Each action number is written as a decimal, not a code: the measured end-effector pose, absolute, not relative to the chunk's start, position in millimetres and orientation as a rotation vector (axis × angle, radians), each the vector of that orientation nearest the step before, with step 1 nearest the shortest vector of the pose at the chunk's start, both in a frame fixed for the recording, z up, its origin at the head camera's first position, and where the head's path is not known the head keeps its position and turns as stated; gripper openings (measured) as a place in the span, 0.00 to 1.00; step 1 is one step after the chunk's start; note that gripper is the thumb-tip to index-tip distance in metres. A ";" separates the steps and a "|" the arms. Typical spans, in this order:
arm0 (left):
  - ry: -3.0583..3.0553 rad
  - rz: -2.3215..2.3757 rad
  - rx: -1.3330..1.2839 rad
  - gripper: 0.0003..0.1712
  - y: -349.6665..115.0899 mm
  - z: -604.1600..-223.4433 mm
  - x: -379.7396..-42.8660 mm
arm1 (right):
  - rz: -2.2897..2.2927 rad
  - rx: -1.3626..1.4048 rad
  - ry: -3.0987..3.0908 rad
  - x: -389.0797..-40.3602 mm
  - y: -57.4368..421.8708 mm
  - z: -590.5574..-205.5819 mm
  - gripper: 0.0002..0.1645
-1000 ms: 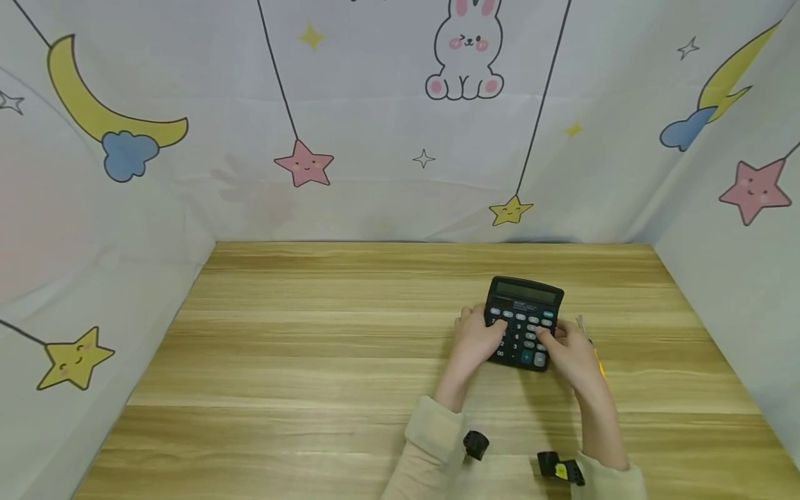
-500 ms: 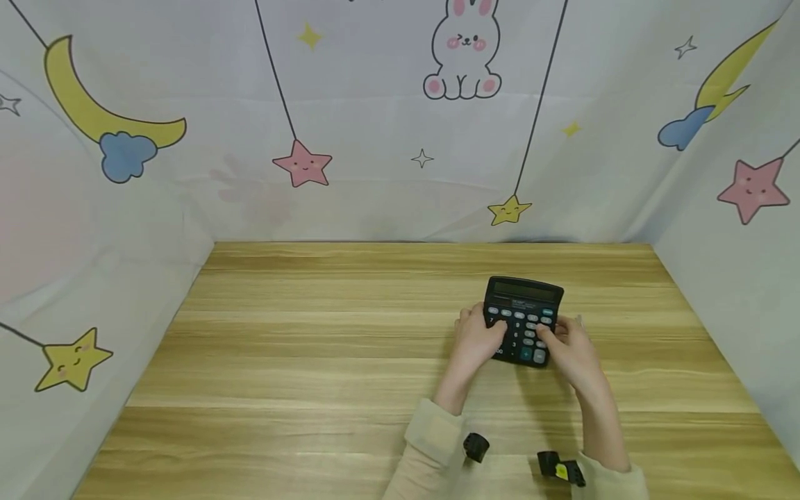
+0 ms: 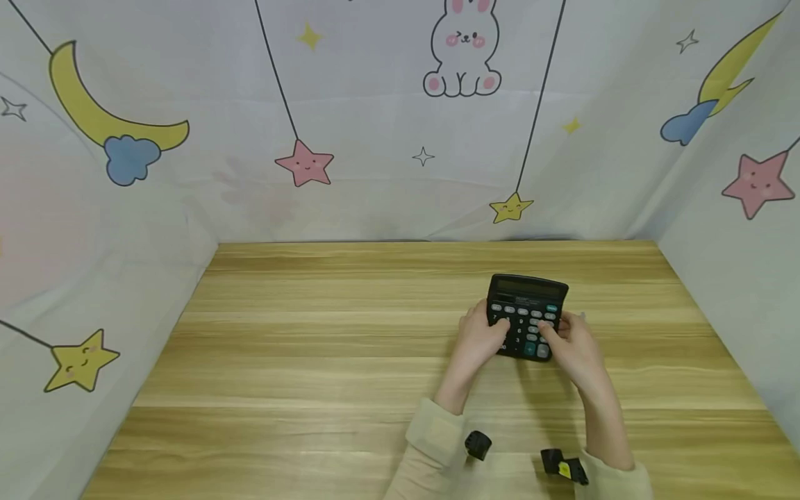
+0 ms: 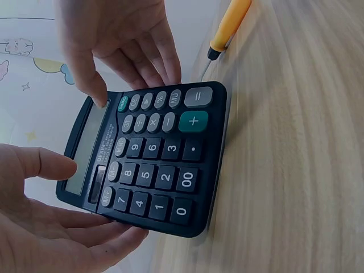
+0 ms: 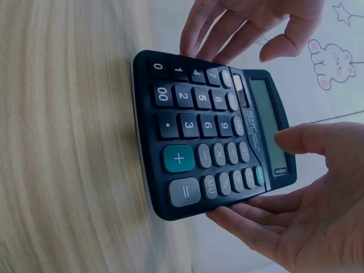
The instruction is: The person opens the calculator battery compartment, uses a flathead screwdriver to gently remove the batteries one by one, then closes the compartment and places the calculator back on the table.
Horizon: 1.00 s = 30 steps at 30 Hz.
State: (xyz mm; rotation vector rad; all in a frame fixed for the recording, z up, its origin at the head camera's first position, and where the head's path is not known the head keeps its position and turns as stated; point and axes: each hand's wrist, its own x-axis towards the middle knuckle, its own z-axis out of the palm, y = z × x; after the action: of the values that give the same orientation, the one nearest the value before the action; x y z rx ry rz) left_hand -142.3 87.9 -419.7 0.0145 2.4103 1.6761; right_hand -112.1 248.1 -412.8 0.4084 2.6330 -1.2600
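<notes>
A black desk calculator (image 3: 523,326) is held between both hands, its keys and screen facing up toward the head camera. My left hand (image 3: 478,342) grips its left side, thumb over the front and fingers behind the edge. On the other side my right hand (image 3: 576,351) holds it the same way. In the right wrist view, a 0 shows on the calculator's screen (image 5: 265,114). I cannot tell whether its lower edge touches the table. Beside the right hand lies a screwdriver with a yellow-orange handle (image 4: 232,24); the hand hides most of it in the head view.
The wood-grain table (image 3: 300,361) stretches out to the left of the hands. A white cloth (image 3: 375,125) printed with stars, moons and a rabbit hangs behind and at both sides. Black straps (image 3: 478,445) sit near the cuffs.
The calculator's lower edge has risen a little, both hands still gripping it. The screwdriver is now more hidden behind the right hand. The head view has shifted slightly.
</notes>
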 end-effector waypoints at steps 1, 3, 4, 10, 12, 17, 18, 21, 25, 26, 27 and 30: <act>2.415 1.681 0.019 0.25 87.7 -419.9 -142.5 | -1.267 0.407 2.638 -112.4 247.8 -412.6 0.47; 2.414 1.702 0.029 0.24 87.2 -419.5 -142.3 | -1.276 0.403 2.644 -112.6 247.4 -412.3 0.48; 2.416 1.704 0.028 0.24 87.0 -419.3 -142.1 | -1.279 0.400 2.644 -112.4 247.3 -412.1 0.49; 2.421 1.711 0.030 0.29 87.6 -416.8 -140.1 | -1.322 0.391 2.607 -111.0 248.2 -409.5 0.57; 2.416 1.713 0.025 0.31 88.2 -416.4 -139.1 | -1.344 0.395 2.591 -110.5 248.4 -408.5 0.58; 2.402 1.730 -0.010 0.34 89.2 -415.4 -136.4 | -1.365 0.402 2.592 -108.8 248.6 -406.3 0.58; 2.398 1.734 -0.018 0.35 89.5 -415.2 -136.0 | -1.365 0.400 2.598 -108.3 248.6 -405.7 0.57; 2.394 1.739 -0.035 0.36 89.3 -414.6 -135.4 | -1.380 0.405 2.592 -107.5 248.6 -404.6 0.57; 2.392 1.744 -0.039 0.37 88.7 -414.3 -135.2 | -1.357 0.399 2.585 -106.4 249.4 -402.5 0.57; 2.392 1.747 -0.037 0.37 88.5 -414.4 -135.2 | -1.347 0.398 2.587 -106.2 249.7 -402.0 0.57; 2.393 1.750 -0.035 0.37 88.4 -414.6 -135.3 | -1.337 0.396 2.589 -105.8 250.0 -401.4 0.57; 2.383 1.769 -0.032 0.37 88.4 -415.6 -135.3 | -1.335 0.398 2.583 -104.7 250.8 -399.8 0.58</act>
State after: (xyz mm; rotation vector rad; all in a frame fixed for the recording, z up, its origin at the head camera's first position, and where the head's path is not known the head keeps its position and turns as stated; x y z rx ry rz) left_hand -135.3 88.4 -415.6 -0.0323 2.3833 1.7689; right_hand -104.7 250.8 -399.8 0.3984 2.5834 -1.3348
